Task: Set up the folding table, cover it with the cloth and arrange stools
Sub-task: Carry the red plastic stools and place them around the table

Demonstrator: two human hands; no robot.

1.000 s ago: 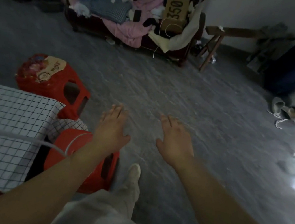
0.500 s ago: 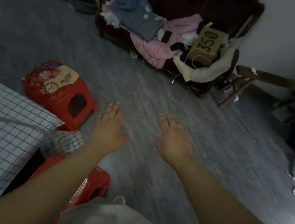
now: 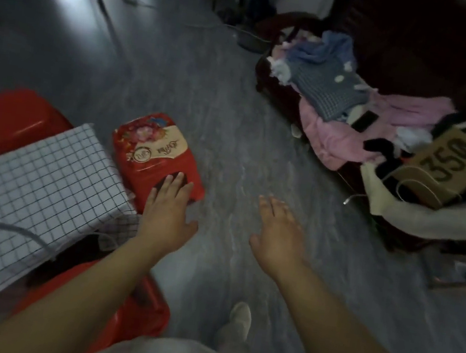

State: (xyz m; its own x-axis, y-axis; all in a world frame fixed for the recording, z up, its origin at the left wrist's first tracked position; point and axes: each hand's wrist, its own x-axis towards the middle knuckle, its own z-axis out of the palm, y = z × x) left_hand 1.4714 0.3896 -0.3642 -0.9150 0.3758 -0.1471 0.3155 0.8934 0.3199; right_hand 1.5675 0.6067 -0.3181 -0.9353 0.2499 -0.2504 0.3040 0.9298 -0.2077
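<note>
A low table [image 3: 28, 195] at the left is covered by a white cloth with a black grid. Three red plastic stools stand around it: one with a flowered label [image 3: 152, 147] beyond the table's corner, one [image 3: 15, 116] at the far left, one [image 3: 129, 308] near my legs. My left hand [image 3: 168, 212] is stretched out flat, fingers straight, over the near edge of the labelled stool; whether it touches is unclear. My right hand [image 3: 277, 236] hovers open over bare floor, holding nothing.
A dark wooden sofa [image 3: 420, 68] at the right is piled with clothes and a cardboard box marked 350 [image 3: 447, 158]. A white cable [image 3: 3, 226] crosses the tablecloth. Grey floor lies between the stools and the sofa. My foot [image 3: 238, 317] is below.
The view has swung left, shifting the sofa to the right. My left hand has come over the near edge of the labelled stool. Both hands stay open.
</note>
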